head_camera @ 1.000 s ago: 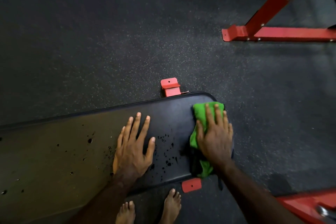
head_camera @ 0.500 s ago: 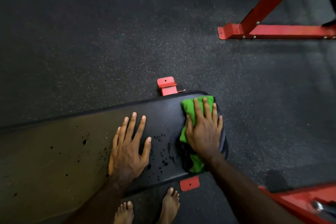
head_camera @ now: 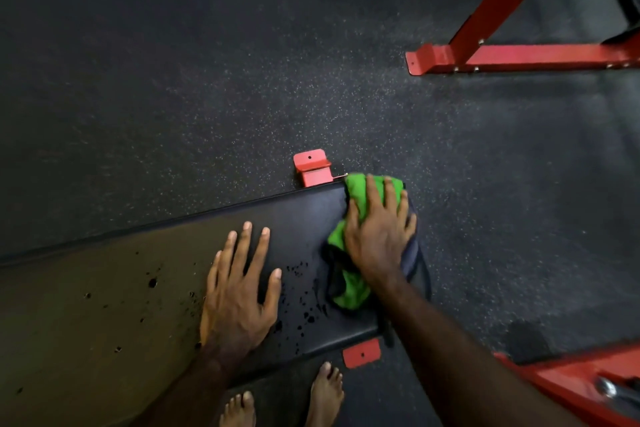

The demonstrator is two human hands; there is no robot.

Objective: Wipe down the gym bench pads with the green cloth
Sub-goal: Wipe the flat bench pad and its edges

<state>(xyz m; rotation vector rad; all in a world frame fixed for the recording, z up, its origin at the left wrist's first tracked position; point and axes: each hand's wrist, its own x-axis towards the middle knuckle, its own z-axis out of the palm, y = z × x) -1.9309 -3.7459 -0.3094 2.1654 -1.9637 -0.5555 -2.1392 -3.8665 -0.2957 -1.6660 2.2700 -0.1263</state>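
R hand (head_camera: 377, 236) grip flat, fingers straight, pressing green cloth (head_camera: 348, 291) on bench pad (head_camera: 304, 215) far-end corner. L hand (head_camera: 239, 291) flat w/ spread fingers beside it.

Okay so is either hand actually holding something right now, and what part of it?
Nothing is gripped. The right hand presses the green cloth flat against the bench pad, straight fingers on its far end. The left hand rests flat on the pad.

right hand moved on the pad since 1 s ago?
Yes. The right hand slid the green cloth toward the pad's far corner, nearer the red bracket.
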